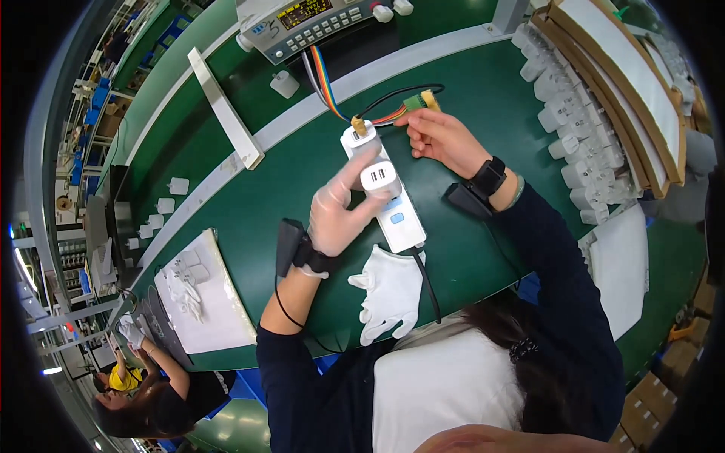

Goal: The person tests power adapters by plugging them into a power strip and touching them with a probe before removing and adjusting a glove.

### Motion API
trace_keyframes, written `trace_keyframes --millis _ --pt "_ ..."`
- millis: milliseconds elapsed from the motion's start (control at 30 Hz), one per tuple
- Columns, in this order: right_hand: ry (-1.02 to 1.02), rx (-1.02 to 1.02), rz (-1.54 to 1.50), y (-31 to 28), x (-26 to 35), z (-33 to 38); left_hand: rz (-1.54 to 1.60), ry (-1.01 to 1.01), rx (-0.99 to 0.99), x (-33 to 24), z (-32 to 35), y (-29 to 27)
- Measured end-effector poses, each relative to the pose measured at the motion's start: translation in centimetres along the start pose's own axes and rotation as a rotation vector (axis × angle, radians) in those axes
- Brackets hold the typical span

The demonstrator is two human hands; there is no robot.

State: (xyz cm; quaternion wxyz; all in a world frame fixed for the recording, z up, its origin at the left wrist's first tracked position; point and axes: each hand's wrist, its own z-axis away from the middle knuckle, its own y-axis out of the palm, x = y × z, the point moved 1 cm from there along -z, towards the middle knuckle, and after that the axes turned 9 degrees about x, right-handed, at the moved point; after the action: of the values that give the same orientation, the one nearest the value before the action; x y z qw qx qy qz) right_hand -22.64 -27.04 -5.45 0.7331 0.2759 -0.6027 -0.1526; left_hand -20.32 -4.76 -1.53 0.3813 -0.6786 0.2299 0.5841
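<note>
My left hand (pixel 340 215), in a thin translucent glove, grips a white charger (pixel 380 178) with two USB ports between thumb and fingers, over a white power strip (pixel 404 226). Whether the charger sits in a socket is hidden. At the strip's far end is another white charger (pixel 358 137) with a yellow USB plug (pixel 359 124) pointing into it. My bare right hand (pixel 447 142) is closed beside coloured wires (pixel 389 117) that run to a green connector board (pixel 414 103) with a yellow end; what its fingertips pinch is not clear.
A bench meter (pixel 317 30) stands at the far edge. Several white chargers (pixel 566 113) line up at the right beside cardboard trays (pixel 619 98). A white glove (pixel 393 291) lies near me. On the left are a white board (pixel 215 317) and a co-worker (pixel 162 385).
</note>
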Motion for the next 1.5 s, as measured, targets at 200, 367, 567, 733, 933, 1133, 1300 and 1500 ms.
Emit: trace_keyframes --millis 200,367,567,733,933,1133,1300,1500 --pt "0.005 -0.004 0.007 0.1 -0.1 0.3 -0.527 0.230 0.094 1.0 0.9 1.1" --pt "-0.020 0.012 0.223 1.8 0.8 0.8 -0.168 0.316 0.090 1.2 0.3 -0.1" --pt "-0.416 0.010 0.989 5.3 2.4 -0.9 -0.097 0.156 -0.200 3.2 -3.2 -2.5" --pt "-0.759 0.009 1.178 6.5 4.0 -2.3 0.229 0.065 -0.097 5.3 -5.0 -1.3" --pt "-0.623 0.129 0.943 7.0 3.6 2.7 0.207 0.162 -0.078 5.0 -5.0 -1.4" --pt "-0.424 0.059 1.129 7.5 1.5 4.7 0.261 0.140 -0.071 3.8 -4.9 -1.3" --pt "-0.463 0.063 1.152 7.4 -0.2 4.7 0.138 0.236 -0.141 3.6 -4.7 -2.3" --pt "-0.375 0.174 0.932 6.4 0.5 4.5 -0.944 0.361 -0.497 0.6 -7.5 -12.6"
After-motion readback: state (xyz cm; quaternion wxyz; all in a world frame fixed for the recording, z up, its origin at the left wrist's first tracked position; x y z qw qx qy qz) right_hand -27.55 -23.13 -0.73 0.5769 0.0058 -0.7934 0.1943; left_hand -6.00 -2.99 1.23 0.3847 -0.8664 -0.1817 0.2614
